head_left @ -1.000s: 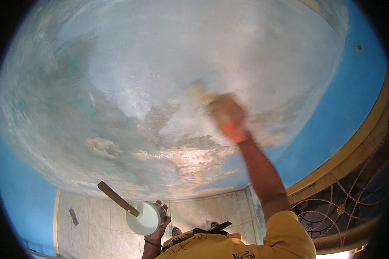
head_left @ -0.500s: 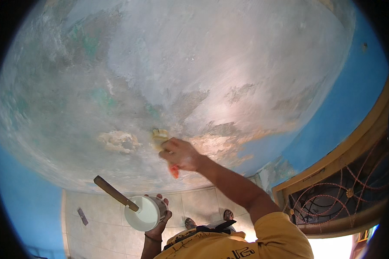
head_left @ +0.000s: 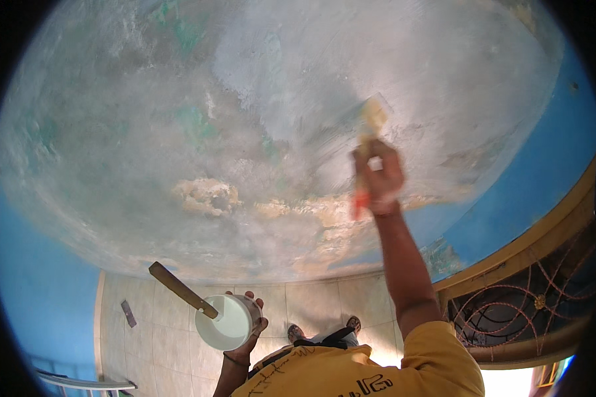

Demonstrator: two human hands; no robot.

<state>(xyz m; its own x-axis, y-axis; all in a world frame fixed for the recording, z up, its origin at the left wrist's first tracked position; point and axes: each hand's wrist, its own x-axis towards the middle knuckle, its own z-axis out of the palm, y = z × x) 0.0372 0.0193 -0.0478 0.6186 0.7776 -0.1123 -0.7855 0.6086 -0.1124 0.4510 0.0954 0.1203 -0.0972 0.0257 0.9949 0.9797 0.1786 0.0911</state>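
Observation:
My right hand is raised against the patchy grey wall, closed round a paintbrush; its pale bristles are blurred near the surface and red shows at the lower end of its handle. Low in the picture, my left hand grips a white plastic tub from its right side. A flat wooden stick leans out of the tub toward the upper left.
Blue paint borders both sides of the grey area. A dark metal grille in a brown frame is at right. Below are a tiled floor, my feet, a small flat strip and a metal rail at lower left.
My right hand swept down and left, then back up and right with the brush. My left hand still holds the tub; the view has shifted slightly.

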